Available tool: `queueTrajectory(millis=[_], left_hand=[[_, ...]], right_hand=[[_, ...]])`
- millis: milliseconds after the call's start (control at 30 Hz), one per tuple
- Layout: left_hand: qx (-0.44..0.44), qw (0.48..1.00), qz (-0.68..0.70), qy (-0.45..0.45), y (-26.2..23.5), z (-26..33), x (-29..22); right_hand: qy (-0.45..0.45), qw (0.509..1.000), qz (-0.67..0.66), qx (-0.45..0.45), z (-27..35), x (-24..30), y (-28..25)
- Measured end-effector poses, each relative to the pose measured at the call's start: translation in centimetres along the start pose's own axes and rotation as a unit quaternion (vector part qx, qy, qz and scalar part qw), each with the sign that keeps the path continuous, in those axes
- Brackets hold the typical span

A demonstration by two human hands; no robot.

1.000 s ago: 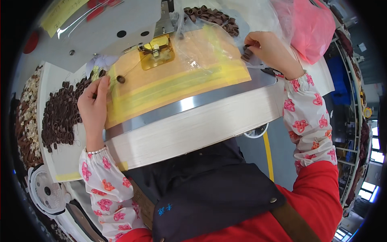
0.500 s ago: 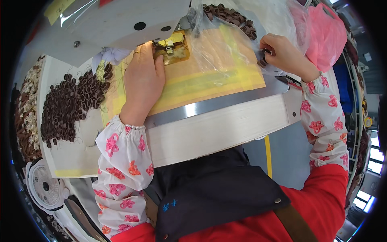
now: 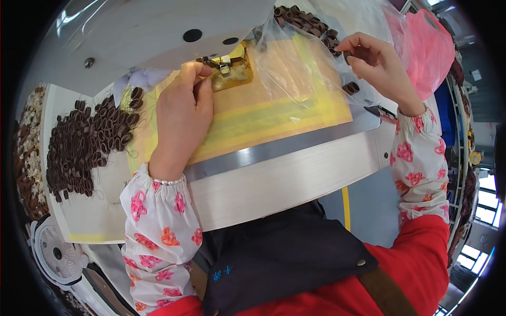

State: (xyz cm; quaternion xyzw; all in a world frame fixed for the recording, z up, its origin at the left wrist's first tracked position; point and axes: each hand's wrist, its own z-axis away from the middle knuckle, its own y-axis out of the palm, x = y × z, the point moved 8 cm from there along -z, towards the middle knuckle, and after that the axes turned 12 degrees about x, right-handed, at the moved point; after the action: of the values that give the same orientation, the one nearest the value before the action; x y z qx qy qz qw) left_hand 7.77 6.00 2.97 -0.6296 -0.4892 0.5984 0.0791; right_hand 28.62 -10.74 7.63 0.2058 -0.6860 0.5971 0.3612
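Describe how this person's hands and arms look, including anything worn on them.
The left hand and right hand are ungloved. White sleeve covers with pink and orange-red flower prints gather near the wrists; red sleeves show beyond. Pearl-like white beads ring the left wrist.

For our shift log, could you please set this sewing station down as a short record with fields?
Left hand: beside the metal presser foot; anything held is hidden
Right hand: pinching a brown loop
Upper left: pale sewing machine
Left side: heap of brown loops
Upper right: second loop pile, clear plastic, pink bag
Lower left: white fan
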Motion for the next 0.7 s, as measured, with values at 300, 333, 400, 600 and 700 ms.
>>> queueTrajectory(millis=[300, 333, 400, 600, 700], left_hand=[[0.079, 0.997, -0.007, 0.0, 0.0, 0.1, -0.6], [0.08, 0.997, -0.007, -0.006, -0.3, 0.0, -0.4], [0.08, 0.996, 0.028, -0.011, -0.5, 0.0, -0.5], [0.076, 0.991, 0.106, 0.002, -0.5, 0.0, 0.0], [0.116, 0.986, 0.119, -0.031, -0.5, 0.1, 0.3]], right_hand=[[0.055, 0.885, -0.428, 0.178, -6.8, 3.6, 13.7], [0.065, 0.887, -0.417, 0.187, -7.0, 3.4, 14.1], [0.05, 0.896, -0.403, 0.181, -6.8, 3.5, 13.6], [-0.038, 0.927, -0.361, 0.097, -6.8, 3.6, 13.3], [-0.074, 0.959, -0.266, 0.069, -6.5, 4.3, 13.0]])
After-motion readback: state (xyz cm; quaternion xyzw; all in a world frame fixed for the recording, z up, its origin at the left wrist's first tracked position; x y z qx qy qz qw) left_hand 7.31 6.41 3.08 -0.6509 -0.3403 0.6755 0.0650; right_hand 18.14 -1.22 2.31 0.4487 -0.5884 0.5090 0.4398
